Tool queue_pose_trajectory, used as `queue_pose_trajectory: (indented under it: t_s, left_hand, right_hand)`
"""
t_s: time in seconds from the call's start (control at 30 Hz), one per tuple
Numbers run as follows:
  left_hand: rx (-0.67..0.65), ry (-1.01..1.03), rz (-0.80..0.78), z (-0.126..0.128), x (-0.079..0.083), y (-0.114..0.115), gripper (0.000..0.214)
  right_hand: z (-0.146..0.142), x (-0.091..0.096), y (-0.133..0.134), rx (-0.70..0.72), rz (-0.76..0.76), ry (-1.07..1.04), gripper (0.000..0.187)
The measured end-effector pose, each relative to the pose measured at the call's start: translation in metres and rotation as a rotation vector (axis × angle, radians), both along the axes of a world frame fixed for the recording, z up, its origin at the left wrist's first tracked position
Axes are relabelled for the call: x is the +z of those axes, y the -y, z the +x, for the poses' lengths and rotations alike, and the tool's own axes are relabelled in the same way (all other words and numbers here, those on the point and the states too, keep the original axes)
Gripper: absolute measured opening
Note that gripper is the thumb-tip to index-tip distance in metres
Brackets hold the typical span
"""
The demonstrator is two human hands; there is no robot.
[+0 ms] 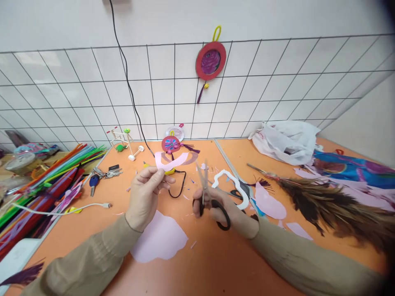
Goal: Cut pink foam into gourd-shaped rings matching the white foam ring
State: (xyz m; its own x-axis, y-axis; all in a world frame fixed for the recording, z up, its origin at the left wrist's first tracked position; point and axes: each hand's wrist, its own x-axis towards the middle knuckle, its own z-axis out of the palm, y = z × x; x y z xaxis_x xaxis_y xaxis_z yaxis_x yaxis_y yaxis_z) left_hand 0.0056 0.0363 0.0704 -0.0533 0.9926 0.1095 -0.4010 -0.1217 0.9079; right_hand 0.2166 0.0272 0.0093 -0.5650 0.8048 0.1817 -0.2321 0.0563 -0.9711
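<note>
My left hand [147, 191] pinches a curved strip of pink paper [169, 161] between thumb and fingers, held above the orange table [216, 263]. In my right hand [228, 207] is a pair of scissors [204, 185] with black handles; its blades point up, slightly parted and blurred, to the right of the strip and apart from it. A larger pink paper piece with a wavy edge [163, 238] lies flat below my left hand. Just behind my right hand, a white wavy-edged paper frame [230, 179] rests on the table, partly hidden by the hand.
Colourful pipe cleaners [58, 176], keys [106, 173] and a white cable [61, 211] lie left. A duster of brown feathers [321, 197], pink scraps [270, 201] and a white plastic bag [285, 142] occupy the right. Round tasselled ornaments [170, 144] stand at the tiled wall.
</note>
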Motion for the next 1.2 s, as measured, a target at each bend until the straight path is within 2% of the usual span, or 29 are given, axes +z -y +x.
queue_pose_trajectory:
  t_s: [0.13, 0.2, 0.33, 0.47, 0.63, 0.77, 0.9, 1.1, 1.2]
  left_hand:
    - [-0.027, -0.016, -0.025, 0.009, -0.013, 0.005, 0.019]
    - [-0.053, -0.049, -0.028, 0.013, -0.019, 0.01, 0.02]
    - [-0.117, -0.15, -0.011, 0.02, -0.034, 0.02, 0.018]
    - [-0.206, -0.224, 0.017, 0.024, -0.048, 0.027, 0.014]
    - [-0.32, -0.287, -0.008, 0.027, -0.056, 0.033, 0.016]
    - [-0.399, -0.279, -0.072, 0.031, -0.059, 0.037, 0.02]
    - [-0.405, -0.24, -0.13, 0.036, -0.062, 0.039, 0.022]
    - [-0.389, -0.191, -0.137, 0.036, -0.064, 0.038, 0.023]
    - [-0.406, -0.165, -0.13, 0.034, -0.065, 0.038, 0.031]
  right_hand:
    - [-0.008, 0.003, 0.006, -0.323, -0.012, -0.188, 0.046]
    - [-0.011, 0.009, 0.008, -0.428, -0.036, -0.246, 0.042]
    - [-0.011, 0.021, 0.009, -0.511, -0.113, -0.362, 0.036]
    - [-0.009, 0.024, 0.007, -0.596, -0.174, -0.34, 0.036]
    - [-0.009, 0.019, 0.007, -0.603, -0.127, -0.222, 0.036]
    - [-0.008, 0.015, 0.007, -0.624, -0.024, -0.144, 0.033]
    - [-0.008, 0.012, 0.009, -0.628, 0.003, -0.099, 0.035]
    - [-0.01, 0.011, 0.011, -0.627, 0.006, -0.093, 0.036]
    - [-0.011, 0.011, 0.013, -0.631, 0.007, -0.081, 0.035]
